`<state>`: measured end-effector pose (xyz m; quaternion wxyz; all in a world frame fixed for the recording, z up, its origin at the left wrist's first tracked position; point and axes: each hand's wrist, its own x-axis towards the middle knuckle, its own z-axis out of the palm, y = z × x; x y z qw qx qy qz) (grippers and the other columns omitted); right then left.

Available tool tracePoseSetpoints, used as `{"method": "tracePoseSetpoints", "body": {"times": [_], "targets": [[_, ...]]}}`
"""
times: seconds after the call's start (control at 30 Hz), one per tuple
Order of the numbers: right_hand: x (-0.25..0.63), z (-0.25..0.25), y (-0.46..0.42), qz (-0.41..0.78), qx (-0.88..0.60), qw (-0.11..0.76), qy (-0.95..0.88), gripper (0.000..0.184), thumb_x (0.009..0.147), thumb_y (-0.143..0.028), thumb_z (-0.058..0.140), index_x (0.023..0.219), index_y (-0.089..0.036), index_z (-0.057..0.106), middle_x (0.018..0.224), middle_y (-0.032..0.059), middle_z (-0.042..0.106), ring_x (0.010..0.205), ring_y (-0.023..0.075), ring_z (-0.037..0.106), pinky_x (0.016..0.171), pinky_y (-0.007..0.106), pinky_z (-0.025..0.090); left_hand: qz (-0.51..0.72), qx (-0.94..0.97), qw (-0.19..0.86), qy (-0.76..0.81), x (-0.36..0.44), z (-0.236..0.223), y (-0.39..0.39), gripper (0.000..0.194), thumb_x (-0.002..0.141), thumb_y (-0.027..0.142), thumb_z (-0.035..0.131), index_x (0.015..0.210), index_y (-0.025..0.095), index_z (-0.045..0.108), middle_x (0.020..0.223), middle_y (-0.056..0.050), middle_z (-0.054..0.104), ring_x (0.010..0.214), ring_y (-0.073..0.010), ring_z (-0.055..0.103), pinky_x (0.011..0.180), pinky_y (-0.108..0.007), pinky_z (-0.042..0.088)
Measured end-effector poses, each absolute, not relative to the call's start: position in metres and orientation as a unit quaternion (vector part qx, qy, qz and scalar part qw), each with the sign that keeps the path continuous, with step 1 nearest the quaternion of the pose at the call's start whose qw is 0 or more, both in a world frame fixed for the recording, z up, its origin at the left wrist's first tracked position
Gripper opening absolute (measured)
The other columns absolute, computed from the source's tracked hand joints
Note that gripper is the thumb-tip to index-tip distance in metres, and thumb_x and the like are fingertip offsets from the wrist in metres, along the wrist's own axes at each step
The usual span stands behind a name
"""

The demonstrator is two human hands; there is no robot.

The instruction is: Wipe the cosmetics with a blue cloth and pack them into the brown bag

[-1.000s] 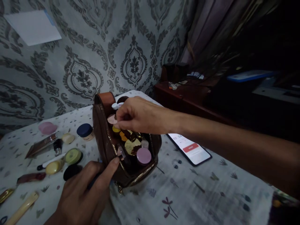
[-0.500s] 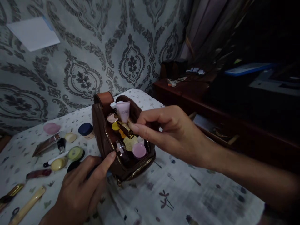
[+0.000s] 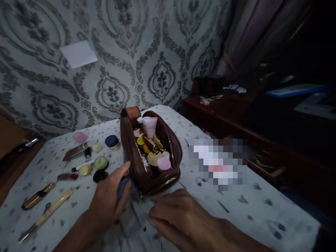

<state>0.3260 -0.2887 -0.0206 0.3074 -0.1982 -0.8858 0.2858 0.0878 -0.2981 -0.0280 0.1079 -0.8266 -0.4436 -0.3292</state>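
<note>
A brown zip make-up bag [image 3: 132,154] stands unzipped on the patterned cloth. Inside it are a pale pink tube [image 3: 150,126], gold tubes [image 3: 154,144], a pink-lidded jar [image 3: 164,164] and other small cosmetics. My left hand [image 3: 109,192] is close to the bag's near left side, its fingers curled round a small blue object [image 3: 122,187] that is mostly covered. In front of the bag, low over the cloth, is my right hand [image 3: 181,215]. Its fingers are bent together, and whatever may be in them is hidden.
Left of the bag lie a navy-lidded jar [image 3: 112,142], a green-topped jar [image 3: 101,162], a pink sponge [image 3: 79,137], a dark red tube [image 3: 67,176] and a long-handled brush [image 3: 54,208]. A blurred-out patch [image 3: 217,162] covers something at right. Beyond stands a dark wooden desk [image 3: 210,115].
My right hand has let go of the gold tube in the bag and moved down in front of it. The view has shifted, and my left hand now shows a blue object in its grasp.
</note>
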Motion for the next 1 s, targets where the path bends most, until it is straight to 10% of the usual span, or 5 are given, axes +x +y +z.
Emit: {"method": "tracePoseSetpoints", "body": {"times": [0.23, 0.57, 1.0], "targets": [[0.299, -0.05, -0.295, 0.342, -0.218, 0.24, -0.882, 0.024, 0.092, -0.016, 0.054, 0.07, -0.015, 0.063, 0.064, 0.0013, 0.064, 0.055, 0.011, 0.054, 0.056, 0.023, 0.036, -0.33, -0.784, 0.042, -0.524, 0.057, -0.048, -0.31, 0.021, 0.097, 0.019, 0.045, 0.11, 0.02, 0.061, 0.089, -0.005, 0.068, 0.08, -0.0157, 0.066, 0.071, -0.024, 0.052], [0.244, -0.044, -0.295, 0.439, -0.257, 0.176, -0.843, 0.018, 0.085, -0.014, 0.055, 0.081, -0.015, 0.072, 0.065, -0.0004, 0.064, 0.06, 0.0116, 0.056, 0.061, 0.023, 0.038, -0.52, -0.478, -0.014, -0.707, -0.022, -0.042, -0.298, 0.033, 0.089, 0.042, 0.048, 0.102, 0.016, 0.063, 0.087, -0.002, 0.062, 0.081, -0.0189, 0.058, 0.074, -0.028, 0.047], [0.161, -0.09, -0.291, 0.499, -0.349, 0.346, -0.714, 0.034, 0.076, -0.006, 0.055, 0.108, -0.018, 0.059, 0.085, 0.0006, 0.061, 0.074, 0.0145, 0.059, 0.071, 0.027, 0.05, -0.256, -0.644, 0.051, -0.719, -0.004, -0.086, -0.311, 0.038, 0.091, 0.049, 0.049, 0.115, 0.021, 0.057, 0.114, -0.01, 0.064, 0.109, -0.0291, 0.06, 0.087, -0.04, 0.051]]}}
